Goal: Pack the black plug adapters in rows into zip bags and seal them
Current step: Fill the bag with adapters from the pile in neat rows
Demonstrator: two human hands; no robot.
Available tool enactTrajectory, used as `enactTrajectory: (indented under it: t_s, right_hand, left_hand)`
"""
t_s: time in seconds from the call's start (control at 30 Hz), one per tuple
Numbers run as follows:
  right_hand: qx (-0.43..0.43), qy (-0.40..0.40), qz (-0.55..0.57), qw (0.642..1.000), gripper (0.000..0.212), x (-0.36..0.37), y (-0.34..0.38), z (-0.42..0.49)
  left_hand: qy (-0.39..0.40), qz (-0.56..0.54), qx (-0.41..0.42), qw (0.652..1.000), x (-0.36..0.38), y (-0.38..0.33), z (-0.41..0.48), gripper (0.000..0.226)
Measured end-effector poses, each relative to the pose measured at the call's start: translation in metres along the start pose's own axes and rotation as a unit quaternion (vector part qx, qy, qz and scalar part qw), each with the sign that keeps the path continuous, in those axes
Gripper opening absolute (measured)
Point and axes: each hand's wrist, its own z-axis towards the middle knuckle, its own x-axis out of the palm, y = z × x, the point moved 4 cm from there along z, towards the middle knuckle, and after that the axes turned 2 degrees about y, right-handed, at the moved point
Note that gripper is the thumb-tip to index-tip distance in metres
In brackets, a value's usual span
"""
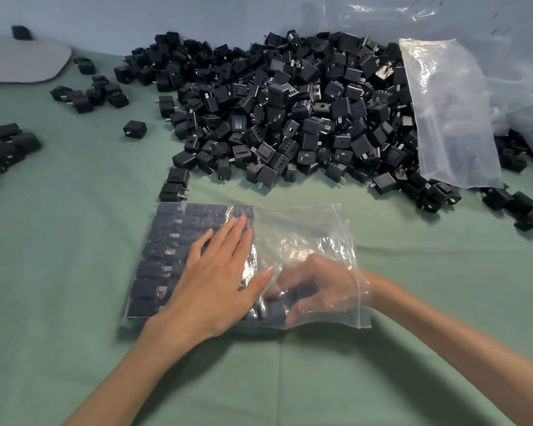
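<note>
A clear zip bag (302, 238) lies flat on the green cloth in front of me. Rows of black plug adapters (163, 250) fill its left part. My left hand (219, 278) lies flat on top of the bag, fingers straight, pressing on the packed rows. My right hand (317, 287) is inside the bag through its open right end, fingers curled round black adapters (277, 309) at the near edge. A big heap of loose black adapters (290, 118) lies behind the bag. Two adapters (174, 184) sit just beyond the bag's far left corner.
An empty clear zip bag (450, 118) leans on the heap's right side, with more plastic (520, 87) behind it. Small groups of adapters (90, 93) lie at the left, others (3, 149) at the left edge. A grey pad (19, 59) sits far left.
</note>
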Motion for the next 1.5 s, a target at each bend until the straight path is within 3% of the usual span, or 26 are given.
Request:
enactTrajectory:
  t_s: [0.1,0.23,0.47,0.63,0.83,0.97,1.07,1.17,1.27,1.3,1.37,1.43,1.5]
  right_hand:
    - [0.002,-0.025,0.044,0.999,0.018,0.003,0.002,0.0]
    - [-0.025,-0.052,-0.077,0.995,0.014,0.005,0.002,0.0]
    - [-0.054,0.038,-0.127,0.99,0.011,-0.004,0.009,0.008]
    - [-0.102,-0.061,-0.116,0.986,0.008,0.001,0.012,0.002]
    - [-0.147,-0.081,-0.15,0.974,0.01,0.002,0.015,-0.001]
    - [-0.069,-0.08,-0.087,0.991,0.011,-0.003,0.0,-0.001]
    - [-0.029,-0.053,0.004,0.998,0.035,-0.008,-0.005,0.001]
    - [-0.015,0.022,-0.005,1.0,0.056,-0.018,-0.009,-0.002]
    - [0.107,0.085,-0.018,0.99,0.039,-0.067,-0.027,-0.039]
    - [0.149,0.044,-0.036,0.987,0.027,-0.093,-0.029,-0.053]
    - [0.181,-0.166,-0.115,0.963,0.021,-0.145,-0.023,-0.071]
    - [0.089,-0.352,-0.176,0.915,0.024,-0.17,0.005,-0.054]
    - [0.013,-0.328,-0.234,0.915,0.016,-0.155,0.03,-0.004]
  left_hand:
    - [0.006,0.023,-0.003,1.0,0.003,0.0,-0.001,0.089]
    - [0.02,0.051,0.003,0.999,0.004,-0.002,-0.002,0.105]
    - [0.018,0.051,0.001,0.999,0.002,-0.003,0.0,0.12]
    - [0.014,0.046,0.007,0.999,0.002,-0.002,0.0,0.122]
    - [0.005,0.057,0.006,0.998,0.003,-0.003,-0.002,0.121]
    - [0.006,0.051,0.001,0.999,0.002,-0.005,-0.002,0.123]
    - [0.015,0.055,0.0,0.998,0.002,-0.005,-0.002,0.128]
    - [0.015,0.044,-0.003,0.999,0.002,-0.004,-0.002,0.131]
    - [0.012,0.044,-0.001,0.999,0.004,-0.004,-0.002,0.13]
    - [0.011,0.046,0.001,0.999,0.004,-0.004,-0.002,0.129]
    - [0.01,0.048,0.001,0.999,0.005,-0.004,-0.002,0.129]
    - [0.004,0.05,0.0,0.999,0.005,-0.003,-0.001,0.127]
    - [-0.003,0.048,0.002,0.999,0.004,-0.004,-0.001,0.127]
